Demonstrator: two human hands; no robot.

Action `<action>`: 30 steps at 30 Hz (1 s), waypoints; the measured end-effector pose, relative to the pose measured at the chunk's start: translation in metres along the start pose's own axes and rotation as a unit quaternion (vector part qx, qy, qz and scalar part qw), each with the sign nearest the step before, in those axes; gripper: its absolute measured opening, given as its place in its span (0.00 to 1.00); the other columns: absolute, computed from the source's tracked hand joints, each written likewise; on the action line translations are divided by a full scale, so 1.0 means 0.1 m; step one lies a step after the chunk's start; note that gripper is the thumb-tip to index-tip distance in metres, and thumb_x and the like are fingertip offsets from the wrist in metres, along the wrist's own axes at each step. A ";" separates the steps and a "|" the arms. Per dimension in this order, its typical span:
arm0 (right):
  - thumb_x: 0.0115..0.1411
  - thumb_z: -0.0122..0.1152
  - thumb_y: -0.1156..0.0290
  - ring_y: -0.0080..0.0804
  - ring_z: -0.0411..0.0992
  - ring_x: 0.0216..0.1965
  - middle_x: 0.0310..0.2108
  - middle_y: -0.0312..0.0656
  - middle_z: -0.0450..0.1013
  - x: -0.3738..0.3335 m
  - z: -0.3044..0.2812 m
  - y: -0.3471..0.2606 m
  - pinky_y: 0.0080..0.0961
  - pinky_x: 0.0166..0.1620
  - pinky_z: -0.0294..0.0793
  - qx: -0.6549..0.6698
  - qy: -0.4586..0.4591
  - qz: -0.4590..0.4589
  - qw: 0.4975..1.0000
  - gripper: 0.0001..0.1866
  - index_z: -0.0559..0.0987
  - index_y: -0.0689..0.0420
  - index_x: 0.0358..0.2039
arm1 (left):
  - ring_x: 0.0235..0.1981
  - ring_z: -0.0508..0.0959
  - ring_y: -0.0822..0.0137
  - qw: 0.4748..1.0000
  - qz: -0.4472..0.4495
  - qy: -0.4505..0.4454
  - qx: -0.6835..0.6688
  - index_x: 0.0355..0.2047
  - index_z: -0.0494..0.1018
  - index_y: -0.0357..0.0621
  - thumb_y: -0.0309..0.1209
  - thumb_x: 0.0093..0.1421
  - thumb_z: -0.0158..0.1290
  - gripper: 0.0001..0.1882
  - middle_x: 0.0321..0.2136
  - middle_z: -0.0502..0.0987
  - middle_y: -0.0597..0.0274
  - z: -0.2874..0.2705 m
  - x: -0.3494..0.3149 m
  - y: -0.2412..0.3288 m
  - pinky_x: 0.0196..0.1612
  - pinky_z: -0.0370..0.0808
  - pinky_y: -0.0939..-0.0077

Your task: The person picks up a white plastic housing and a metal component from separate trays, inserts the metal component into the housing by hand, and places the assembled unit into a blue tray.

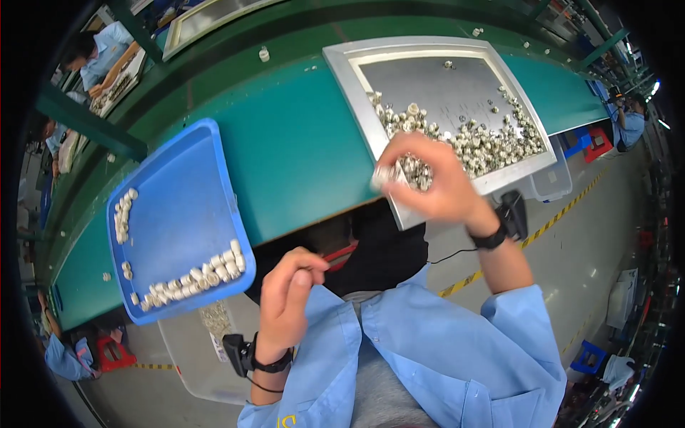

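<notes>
My right hand [437,178] is over the near left corner of a silver-framed tray [349,85]. Its thumb and fingers pinch a small white cylindrical part [385,177], which is blurred. Many small white-and-metal parts [492,146] lie heaped inside the frame, mostly along its near side. Lower and to the left, my left hand [287,296] is held in front of my body, thumb and fingers drawn together. Whatever is between those fingertips is too small to make out. Left of it, a blue tray [182,192] holds white cylindrical parts [203,277] along its near and left edges.
Both trays rest on a green bench [292,150]. A few loose parts, one a white piece [264,54], lie toward the back. Clear plastic bins [196,357] stand below the bench edge. Other people in blue [110,53] sit at far left and right.
</notes>
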State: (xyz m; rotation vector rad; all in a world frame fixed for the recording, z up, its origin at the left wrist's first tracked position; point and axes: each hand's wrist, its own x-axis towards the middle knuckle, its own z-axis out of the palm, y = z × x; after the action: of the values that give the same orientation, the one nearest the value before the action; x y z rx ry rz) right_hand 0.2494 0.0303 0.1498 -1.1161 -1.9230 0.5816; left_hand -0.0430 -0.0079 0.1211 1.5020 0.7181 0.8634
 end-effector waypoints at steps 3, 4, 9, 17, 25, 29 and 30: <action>0.55 0.65 0.70 0.28 0.74 0.36 0.31 0.39 0.77 0.52 -0.53 0.65 0.28 0.43 0.72 -0.072 0.059 0.066 0.994 0.11 0.78 0.62 0.35 | 0.31 0.69 0.71 0.996 0.007 0.062 0.064 0.37 0.72 0.34 0.33 0.70 0.42 0.14 0.27 0.70 0.61 -0.34 0.09 0.10 0.35 0.64 0.78; 0.56 0.64 0.68 0.28 0.74 0.36 0.30 0.38 0.76 0.67 -0.75 0.93 0.27 0.44 0.73 -0.122 0.078 0.084 0.986 0.11 0.78 0.63 0.36 | 0.31 0.68 0.71 0.991 0.005 0.097 0.092 0.36 0.71 0.34 0.32 0.69 0.42 0.13 0.27 0.69 0.61 -0.46 0.13 0.15 0.35 0.64 0.78; 0.57 0.64 0.63 0.31 0.76 0.36 0.33 0.40 0.79 1.31 -1.46 2.29 0.27 0.43 0.74 -0.236 0.124 0.276 0.923 0.15 0.79 0.61 0.38 | 0.30 0.67 0.72 0.965 -0.024 0.217 0.143 0.34 0.70 0.36 0.29 0.69 0.42 0.11 0.26 0.68 0.62 -0.97 0.22 0.16 0.36 0.63 0.79; 0.55 0.62 0.57 0.44 0.78 0.44 0.41 0.42 0.80 1.92 -1.63 3.44 0.38 0.48 0.75 -0.366 0.122 0.349 0.854 0.17 0.81 0.51 0.42 | 0.30 0.67 0.74 0.940 -0.104 0.270 0.182 0.30 0.68 0.38 0.32 0.71 0.42 0.13 0.25 0.69 0.64 -1.11 0.34 0.09 0.36 0.63 0.79; 0.56 0.63 0.56 0.42 0.75 0.50 0.48 0.43 0.78 1.73 -1.79 3.45 0.37 0.52 0.74 -0.414 0.121 0.329 0.840 0.31 0.70 0.51 0.59 | 0.31 0.68 0.74 0.931 -0.131 0.297 0.169 0.33 0.70 0.38 0.30 0.71 0.44 0.11 0.28 0.70 0.65 -1.20 0.39 0.06 0.37 0.65 0.80; 0.63 0.59 0.70 0.33 0.73 0.50 0.49 0.45 0.75 1.17 -1.76 3.04 0.29 0.53 0.71 -0.278 0.098 0.119 0.948 0.19 0.74 0.60 0.54 | 0.35 0.71 0.72 0.869 -0.125 0.339 0.337 0.38 0.71 0.38 0.28 0.67 0.50 0.06 0.31 0.72 0.64 -1.53 0.17 0.00 0.40 0.67 0.78; 0.64 0.59 0.69 0.32 0.73 0.48 0.46 0.45 0.75 1.06 -1.64 2.93 0.28 0.51 0.71 -0.219 0.047 0.119 0.967 0.17 0.75 0.61 0.51 | 0.34 0.72 0.65 0.823 -0.111 0.374 0.413 0.38 0.71 0.36 0.27 0.65 0.51 0.06 0.32 0.72 0.59 -1.61 0.07 0.00 0.40 0.68 0.73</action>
State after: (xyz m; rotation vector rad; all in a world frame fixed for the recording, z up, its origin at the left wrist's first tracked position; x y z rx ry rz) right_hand 0.4994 0.2667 0.0765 -1.6411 -1.8968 0.2223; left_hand -0.1754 0.0839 0.1256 1.7349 2.0167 1.0188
